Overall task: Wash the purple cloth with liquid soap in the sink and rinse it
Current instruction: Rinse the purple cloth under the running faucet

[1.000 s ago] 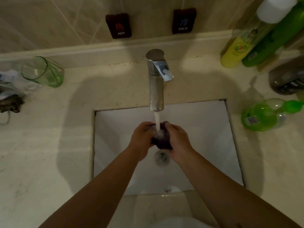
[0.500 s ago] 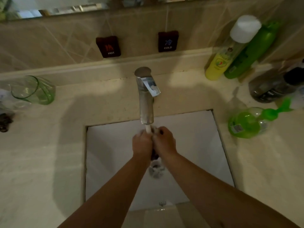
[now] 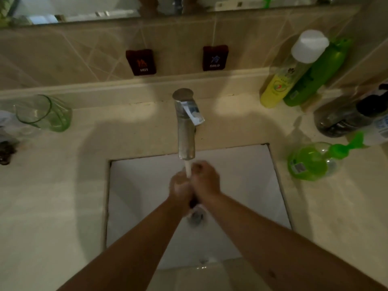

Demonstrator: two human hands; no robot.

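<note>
Wringing: your left hand [image 3: 181, 186] and right hand [image 3: 206, 180] clench the purple cloth [image 3: 192, 203] under the tap [image 3: 185, 131]
Risk: spray onto the bench [image 3: 52, 196]
Risk: cloth slipping towards the drain [image 3: 196, 216]

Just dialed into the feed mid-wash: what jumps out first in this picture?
Dead centre, the left hand and right hand squeeze together under the water stream from the faucet, over the white sink; only a dark sliver of the purple cloth shows below them. On the right of the counter lies a bright green soap bottle, on its side.
</note>
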